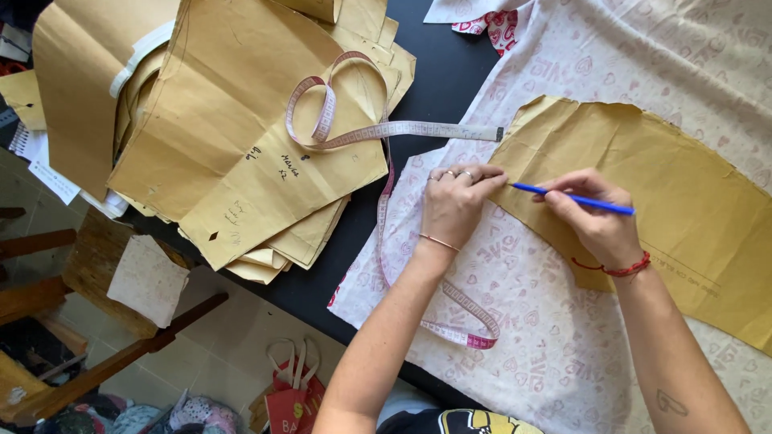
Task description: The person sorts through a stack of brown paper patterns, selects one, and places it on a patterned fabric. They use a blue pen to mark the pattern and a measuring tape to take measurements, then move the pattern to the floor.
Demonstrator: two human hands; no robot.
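A brown paper pattern piece (pixel 643 177) lies on white fabric printed with pink hearts (pixel 547 321). My left hand (pixel 454 201), with rings and a thin bracelet, presses its fingertips on the pattern's left edge. My right hand (pixel 595 221), with a red cord at the wrist, holds a blue pen (pixel 575 198). The pen's tip touches the pattern edge right beside my left fingertips.
A pink and white measuring tape (pixel 378 133) runs from a stack of brown paper patterns (pixel 241 137) across the dark table (pixel 438 80) and under my left forearm. Wooden furniture (pixel 96 265) and a red bag (pixel 291 394) stand on the tiled floor below.
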